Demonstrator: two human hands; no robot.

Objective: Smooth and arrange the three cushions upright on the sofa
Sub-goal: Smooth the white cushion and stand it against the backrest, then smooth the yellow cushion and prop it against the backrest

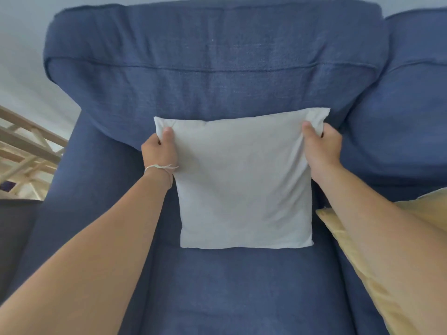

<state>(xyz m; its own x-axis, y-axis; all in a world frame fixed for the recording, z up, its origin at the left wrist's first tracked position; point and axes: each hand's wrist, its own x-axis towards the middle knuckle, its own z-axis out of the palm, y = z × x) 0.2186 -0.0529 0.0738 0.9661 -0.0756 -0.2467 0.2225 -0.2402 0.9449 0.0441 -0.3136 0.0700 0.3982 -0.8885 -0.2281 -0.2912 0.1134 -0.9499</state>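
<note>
A white square cushion stands upright on the seat of the blue sofa, leaning against the back cushion. My left hand pinches its upper left corner, thumb on the front. The upper right corner is pinched by my right hand. A yellow cushion lies on the seat at the lower right, partly under my right forearm. A third cushion is not in view.
A second blue back cushion of the sofa continues to the right. The sofa's left armrest borders the seat. Beyond it on the left stands a light wooden railing in front of a pale wall.
</note>
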